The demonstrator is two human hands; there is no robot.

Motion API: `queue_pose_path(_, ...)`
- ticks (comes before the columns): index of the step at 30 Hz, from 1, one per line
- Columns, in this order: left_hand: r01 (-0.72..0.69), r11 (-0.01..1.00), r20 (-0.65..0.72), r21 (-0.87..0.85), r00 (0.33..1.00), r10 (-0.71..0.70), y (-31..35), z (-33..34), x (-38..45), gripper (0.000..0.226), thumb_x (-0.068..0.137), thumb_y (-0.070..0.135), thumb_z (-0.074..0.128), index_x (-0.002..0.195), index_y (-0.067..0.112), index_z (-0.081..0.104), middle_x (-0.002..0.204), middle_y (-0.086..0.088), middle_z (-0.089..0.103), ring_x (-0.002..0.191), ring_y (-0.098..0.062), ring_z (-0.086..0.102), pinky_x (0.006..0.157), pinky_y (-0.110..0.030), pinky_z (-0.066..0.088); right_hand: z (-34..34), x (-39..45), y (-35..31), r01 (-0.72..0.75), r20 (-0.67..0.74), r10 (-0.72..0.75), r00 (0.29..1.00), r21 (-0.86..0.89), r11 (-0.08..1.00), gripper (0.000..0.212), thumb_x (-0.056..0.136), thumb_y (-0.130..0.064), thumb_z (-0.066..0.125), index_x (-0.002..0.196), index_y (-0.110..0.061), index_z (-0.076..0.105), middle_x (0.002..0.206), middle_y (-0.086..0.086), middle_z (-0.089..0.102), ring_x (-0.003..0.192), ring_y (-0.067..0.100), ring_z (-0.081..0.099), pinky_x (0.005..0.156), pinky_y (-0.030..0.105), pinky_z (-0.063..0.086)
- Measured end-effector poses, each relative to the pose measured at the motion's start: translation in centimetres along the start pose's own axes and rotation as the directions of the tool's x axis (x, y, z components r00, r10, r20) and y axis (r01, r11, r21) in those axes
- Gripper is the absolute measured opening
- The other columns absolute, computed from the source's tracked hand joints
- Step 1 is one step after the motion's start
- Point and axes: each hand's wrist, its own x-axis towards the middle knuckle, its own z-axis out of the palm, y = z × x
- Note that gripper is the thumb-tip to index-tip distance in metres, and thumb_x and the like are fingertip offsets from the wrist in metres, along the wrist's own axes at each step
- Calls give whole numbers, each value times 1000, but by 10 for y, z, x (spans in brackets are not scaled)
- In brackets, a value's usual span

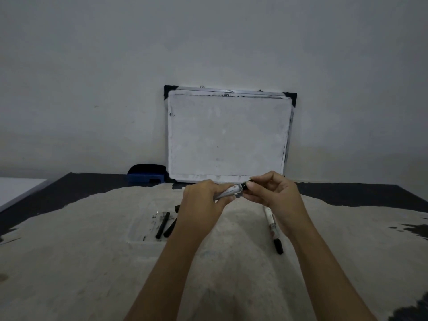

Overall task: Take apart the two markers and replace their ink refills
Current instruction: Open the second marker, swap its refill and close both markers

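I hold a white marker (pixel 229 191) level above the table, in front of the whiteboard. My left hand (pixel 203 200) grips its white barrel. My right hand (pixel 271 193) pinches the black end piece (pixel 245 186) at the barrel's right end. A second white marker (pixel 273 230) with a black cap lies on the cloth under my right wrist. Two black ink refills (pixel 164 224) lie side by side in a clear shallow tray (pixel 141 228) to the left. Another short black part (pixel 177 208) peeks out beside my left hand.
A whiteboard (pixel 229 135) leans on the wall at the back. A blue and black eraser (pixel 147 174) sits to its left. A pale cloth (pixel 92 251) covers the dark table (pixel 69 188).
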Motion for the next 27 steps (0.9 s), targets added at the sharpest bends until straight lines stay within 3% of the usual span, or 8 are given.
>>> queue_pose_path(5,12,1000,20,-2,1000,-12,0,2,0,30,86,30,59,115,30,62,86,-5,62,76,-16,52,68,-25,38,1,0,2,12,-20,-13,1000,-11,1000,8,76,7,66,76,-1,64,85,22,67,72,21,70,63,24,58)
queue_pose_path(11,1,1000,4,-28,1000,-1,1,3,-1,32,85,27,60,117,30,61,87,-5,60,78,-17,52,71,-30,43,0,-1,1,3,-30,-5,1000,-38,999,5,76,6,66,77,2,63,89,25,65,70,22,71,62,24,58)
queue_pose_path(18,-13,997,28,-70,999,15,1,5,0,27,84,25,62,110,28,66,73,7,49,63,-4,42,58,-13,30,-2,0,0,28,17,-25,1000,-147,989,13,74,9,67,70,-2,61,79,22,67,70,24,70,69,32,60)
queue_pose_path(27,-36,990,-7,-139,999,35,5,4,-2,28,83,20,63,110,23,66,82,2,58,65,-2,47,63,-12,37,-1,0,0,61,7,-61,998,-148,987,9,76,7,66,72,1,61,81,23,66,68,20,70,63,25,58)
